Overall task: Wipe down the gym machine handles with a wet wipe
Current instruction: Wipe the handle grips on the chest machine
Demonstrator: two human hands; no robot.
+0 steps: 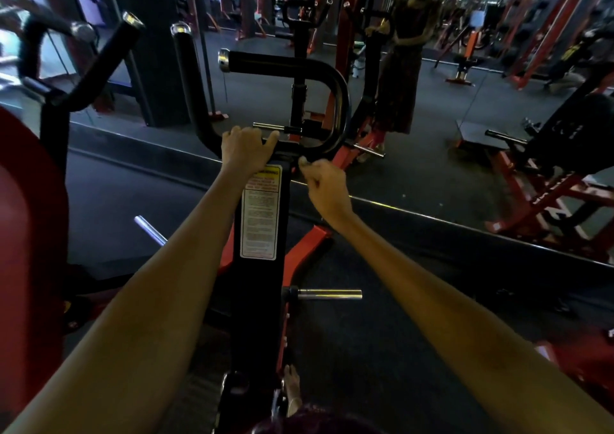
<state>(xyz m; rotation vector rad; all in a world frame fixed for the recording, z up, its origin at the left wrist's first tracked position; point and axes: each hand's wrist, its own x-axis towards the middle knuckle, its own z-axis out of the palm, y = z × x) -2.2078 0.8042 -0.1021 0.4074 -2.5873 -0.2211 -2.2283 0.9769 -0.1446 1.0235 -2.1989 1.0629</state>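
While left hand (246, 149) grips handle (335, 101), warning label (260, 212), print unreadable

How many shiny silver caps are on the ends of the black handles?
4. One round chrome end cap tops the looped black handle, one the upright bar, one the slanted bar, one far left. Others may be hidden.
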